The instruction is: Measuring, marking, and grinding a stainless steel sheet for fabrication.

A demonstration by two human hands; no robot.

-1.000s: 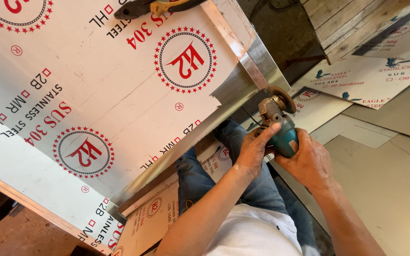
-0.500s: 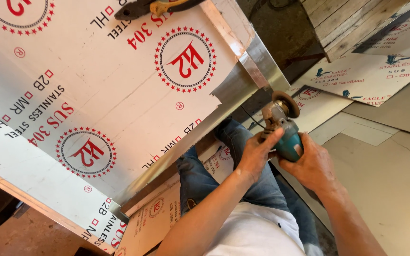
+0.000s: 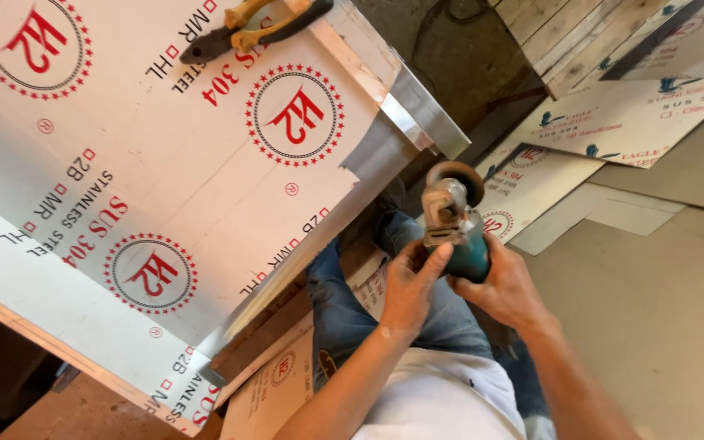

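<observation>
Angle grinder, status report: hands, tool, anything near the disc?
Left hand and right hand both grip the teal angle grinder. Disc just off the film-covered steel sheet edge. Pliers rest on sheet, well clear.

Both hands, left (image 3: 407, 287) & right (image 3: 505, 287), grip teal angle grinder (image 3: 455, 224) beside film-covered steel sheet (image 3: 165, 163).

Your angle grinder (image 3: 456, 232) has a teal body, a grey metal head and a brownish disc. The big sheet (image 3: 165, 179) beside it wears a white film patterned with red round emblems ringed in dots, plus red and black lettering; its bare folded edge shines silver. The pliers (image 3: 246, 28) on it have yellow handles and dark jaws. You wear blue jeans (image 3: 344, 310) and a white shirt (image 3: 442, 399). The offcuts (image 3: 629, 122) are white with blue marks; the floor (image 3: 662, 310) is beige.
</observation>
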